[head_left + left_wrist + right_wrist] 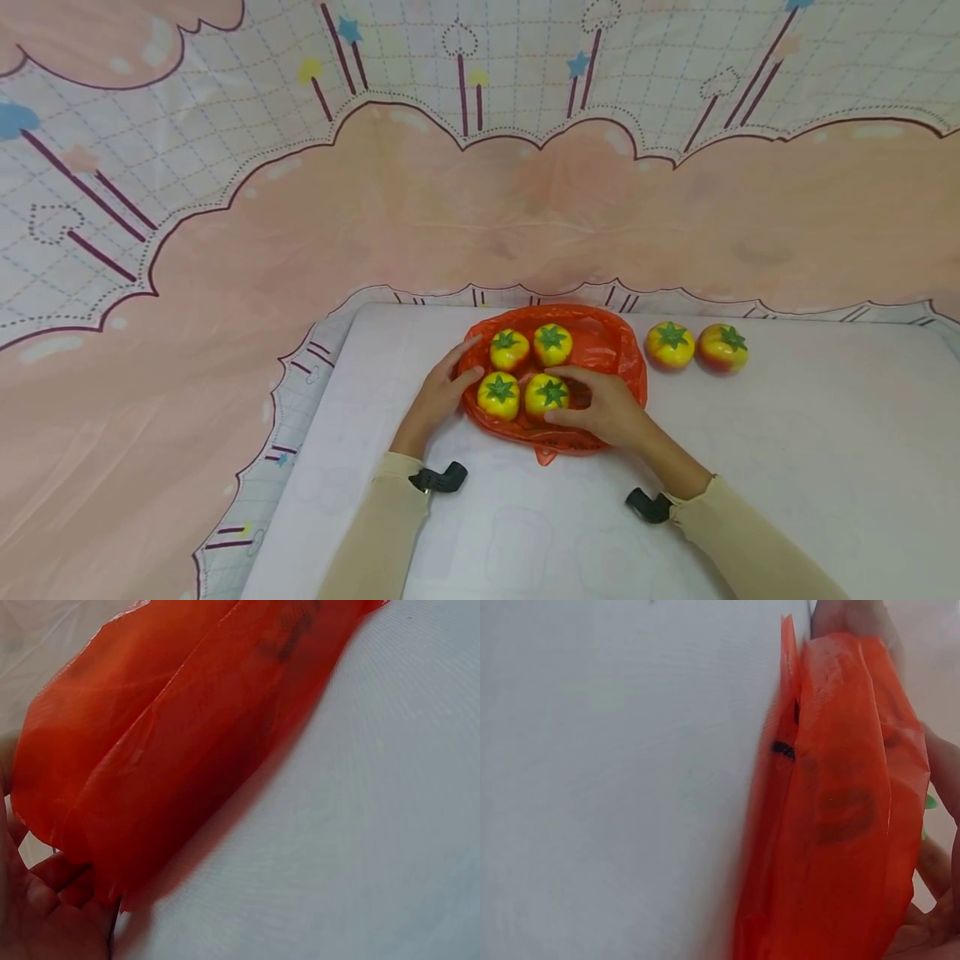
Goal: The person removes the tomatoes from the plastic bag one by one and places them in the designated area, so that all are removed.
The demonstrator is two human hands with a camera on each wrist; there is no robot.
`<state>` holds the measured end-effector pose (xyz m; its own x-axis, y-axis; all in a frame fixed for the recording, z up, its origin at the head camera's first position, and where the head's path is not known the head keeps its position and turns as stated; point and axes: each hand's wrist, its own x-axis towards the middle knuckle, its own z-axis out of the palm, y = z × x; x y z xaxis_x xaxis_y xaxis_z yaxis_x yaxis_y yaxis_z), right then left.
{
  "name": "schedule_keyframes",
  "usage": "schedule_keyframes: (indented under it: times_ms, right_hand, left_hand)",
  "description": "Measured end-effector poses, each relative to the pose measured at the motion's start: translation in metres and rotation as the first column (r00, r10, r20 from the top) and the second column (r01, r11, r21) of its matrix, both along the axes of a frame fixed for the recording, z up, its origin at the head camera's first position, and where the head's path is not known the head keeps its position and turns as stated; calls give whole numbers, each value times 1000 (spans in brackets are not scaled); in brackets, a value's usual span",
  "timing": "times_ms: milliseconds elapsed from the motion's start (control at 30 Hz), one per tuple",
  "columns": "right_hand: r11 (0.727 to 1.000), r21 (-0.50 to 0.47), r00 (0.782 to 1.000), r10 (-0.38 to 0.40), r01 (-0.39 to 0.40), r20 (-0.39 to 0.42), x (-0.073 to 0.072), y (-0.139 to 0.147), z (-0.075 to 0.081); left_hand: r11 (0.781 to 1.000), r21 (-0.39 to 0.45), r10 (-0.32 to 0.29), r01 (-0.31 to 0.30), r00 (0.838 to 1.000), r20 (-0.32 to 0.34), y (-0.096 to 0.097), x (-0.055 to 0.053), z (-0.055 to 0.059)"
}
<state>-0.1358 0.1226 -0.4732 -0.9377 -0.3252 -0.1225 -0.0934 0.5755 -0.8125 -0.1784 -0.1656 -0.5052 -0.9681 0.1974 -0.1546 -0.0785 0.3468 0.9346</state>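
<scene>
A red plastic bag (600, 333) lies spread on the table with its rim rolled into a ring, and artificial yellow-and-red tomatoes with green star tops sit inside. My left hand (438, 398) holds the bag's left rim, its thumb near the front-left tomato (498, 397). With thumb and fingers, my right hand (611, 408) grips the front-right tomato (546, 395) inside the bag. Two tomatoes stand behind, one at back left (509, 350) and another at back right (552, 344). In the left wrist view, red plastic (180, 735) covers part of the left fingers.
Right of the bag, two more tomatoes, a left one (670, 346) and a right one (722, 347), stand side by side on the white table (825, 433). A patterned cloth (525, 208) hangs behind the table. Each wrist wears a black camera mount (442, 477).
</scene>
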Motion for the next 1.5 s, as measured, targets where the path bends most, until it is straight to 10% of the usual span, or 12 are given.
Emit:
schedule_keyframes:
  times_ms: [1500]
  right_hand:
    - [998, -31, 995, -50, 48, -85, 8, 30, 24]
  left_hand:
    - [1000, 17, -3, 3, 1000, 7, 1, 1, 2]
